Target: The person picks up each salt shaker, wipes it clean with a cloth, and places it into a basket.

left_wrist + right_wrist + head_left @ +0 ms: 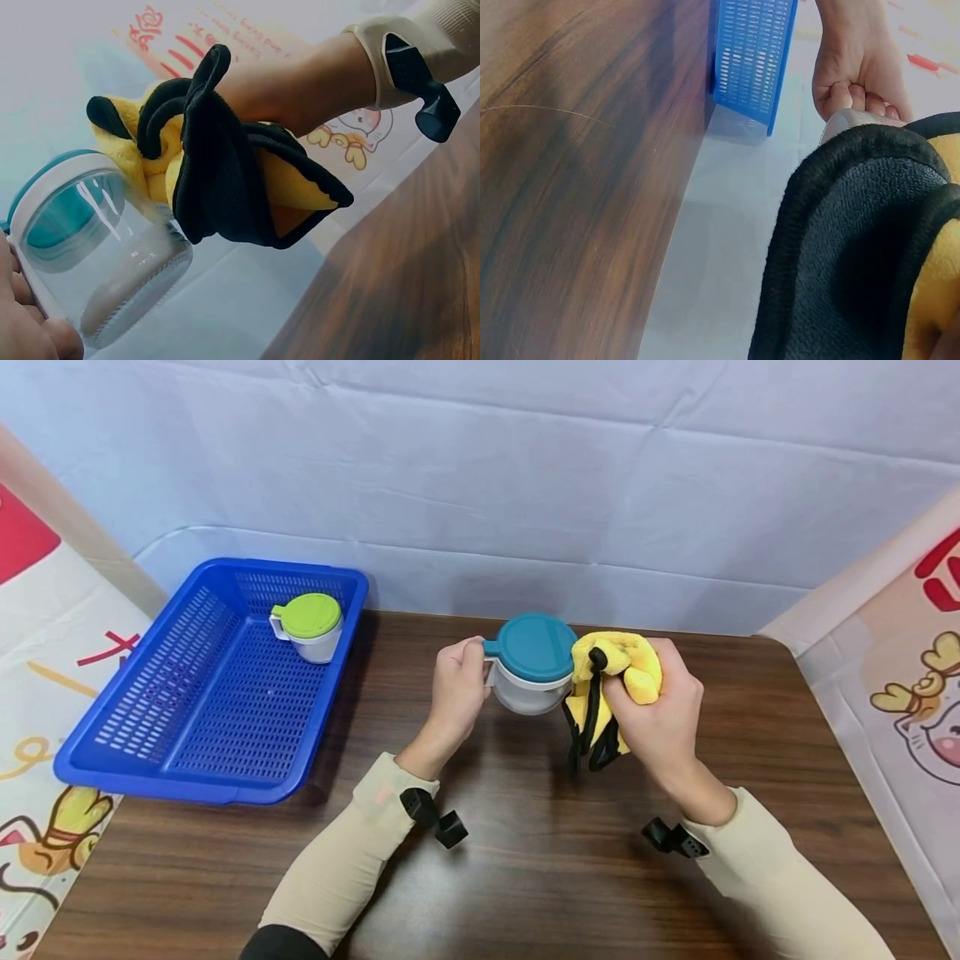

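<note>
My left hand (456, 689) grips the white handle of a clear jar (525, 695) with a teal lid (537, 647), held above the table. In the left wrist view, the jar (112, 255) is tilted and see-through, its lid to the upper left. Bunched in my right hand (663, 714) is a yellow cloth with black edging (626, 652), which sits against the jar's right side. Loose black-edged folds of the cloth (217, 165) hang below the right hand. Most of the right wrist view's lower right is filled by the cloth (855, 240).
A blue perforated basket (202, 789) stands on the left of the brown wooden table (510, 877). Inside it, near the right wall, is a similar jar with a green lid (311, 616). A pale sheet (480, 485) hangs behind the table; printed sheets flank both sides.
</note>
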Demonstrator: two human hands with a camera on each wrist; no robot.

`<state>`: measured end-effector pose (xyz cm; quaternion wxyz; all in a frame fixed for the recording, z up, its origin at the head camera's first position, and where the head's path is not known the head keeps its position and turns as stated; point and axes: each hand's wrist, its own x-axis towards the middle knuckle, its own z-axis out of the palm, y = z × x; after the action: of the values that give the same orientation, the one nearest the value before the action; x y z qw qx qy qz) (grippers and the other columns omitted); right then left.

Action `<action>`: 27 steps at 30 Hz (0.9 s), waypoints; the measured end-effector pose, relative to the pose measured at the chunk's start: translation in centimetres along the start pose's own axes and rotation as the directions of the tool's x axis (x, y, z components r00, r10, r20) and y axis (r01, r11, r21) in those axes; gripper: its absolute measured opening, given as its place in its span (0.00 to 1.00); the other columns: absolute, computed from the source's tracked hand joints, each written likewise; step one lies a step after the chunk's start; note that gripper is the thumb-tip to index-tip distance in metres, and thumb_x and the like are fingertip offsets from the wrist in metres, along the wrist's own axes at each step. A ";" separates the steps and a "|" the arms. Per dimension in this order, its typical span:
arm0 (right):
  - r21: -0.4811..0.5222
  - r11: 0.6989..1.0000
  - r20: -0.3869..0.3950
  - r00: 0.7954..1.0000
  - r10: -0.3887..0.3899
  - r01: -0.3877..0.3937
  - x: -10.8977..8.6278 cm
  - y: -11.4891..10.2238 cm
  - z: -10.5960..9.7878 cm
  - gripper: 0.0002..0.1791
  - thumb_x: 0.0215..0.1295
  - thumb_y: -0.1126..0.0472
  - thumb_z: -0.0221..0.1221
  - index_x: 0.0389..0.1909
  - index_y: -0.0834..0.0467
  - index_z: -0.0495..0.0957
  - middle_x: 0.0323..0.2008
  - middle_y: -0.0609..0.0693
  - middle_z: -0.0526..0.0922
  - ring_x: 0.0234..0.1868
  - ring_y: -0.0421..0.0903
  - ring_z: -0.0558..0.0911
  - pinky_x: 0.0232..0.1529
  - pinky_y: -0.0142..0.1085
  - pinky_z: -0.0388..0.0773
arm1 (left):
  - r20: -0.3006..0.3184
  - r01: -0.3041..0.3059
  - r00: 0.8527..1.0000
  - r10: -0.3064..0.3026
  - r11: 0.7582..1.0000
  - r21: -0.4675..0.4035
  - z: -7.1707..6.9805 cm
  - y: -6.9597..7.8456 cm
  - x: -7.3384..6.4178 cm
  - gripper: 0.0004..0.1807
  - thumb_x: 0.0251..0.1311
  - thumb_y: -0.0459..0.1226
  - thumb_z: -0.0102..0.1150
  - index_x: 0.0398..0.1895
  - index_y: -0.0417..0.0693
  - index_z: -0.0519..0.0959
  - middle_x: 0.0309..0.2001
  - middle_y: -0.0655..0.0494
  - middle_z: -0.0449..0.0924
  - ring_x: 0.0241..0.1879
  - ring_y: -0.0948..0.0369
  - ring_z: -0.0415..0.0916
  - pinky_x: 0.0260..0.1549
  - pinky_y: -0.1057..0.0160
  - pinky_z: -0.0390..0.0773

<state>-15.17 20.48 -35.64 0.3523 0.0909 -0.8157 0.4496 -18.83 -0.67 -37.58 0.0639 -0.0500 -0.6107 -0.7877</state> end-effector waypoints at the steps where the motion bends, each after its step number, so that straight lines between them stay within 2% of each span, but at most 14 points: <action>1: -0.001 1.000 -0.004 1.000 0.003 -0.003 0.0 0.0 0.0 0.16 0.52 0.70 0.63 0.44 0.64 0.82 0.31 0.47 0.82 0.26 0.42 0.69 0.28 0.32 0.64 | 0.000 0.002 1.000 -0.002 1.000 0.001 0.0 0.0 0.0 0.21 0.67 0.30 0.36 0.12 0.49 0.60 0.11 0.60 0.54 0.10 0.66 0.49 0.13 0.70 0.52; 18: 0.020 0.999 -0.034 0.999 0.033 -0.032 0.6 0.3 0.3 0.15 0.53 0.70 0.64 0.43 0.65 0.82 0.33 0.44 0.81 0.28 0.42 0.71 0.30 0.31 0.66 | -0.002 0.002 1.000 -0.001 1.000 0.018 -0.1 0.1 0.1 0.20 0.67 0.31 0.36 0.13 0.48 0.60 0.12 0.61 0.54 0.11 0.66 0.50 0.14 0.71 0.53; 27: 0.030 0.999 -0.060 0.998 0.030 -0.028 0.7 0.5 0.3 0.14 0.53 0.68 0.63 0.41 0.67 0.80 0.31 0.44 0.80 0.28 0.42 0.72 0.30 0.32 0.66 | -0.010 0.048 0.999 -0.048 0.999 -0.026 -0.1 0.2 -0.1 0.21 0.68 0.30 0.36 0.13 0.49 0.60 0.12 0.60 0.54 0.13 0.66 0.51 0.15 0.71 0.55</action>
<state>-16.03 20.67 -35.63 0.3691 0.0704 -0.7992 0.4692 -18.73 -0.78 -37.40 0.0475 -0.0321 -0.6014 -0.7969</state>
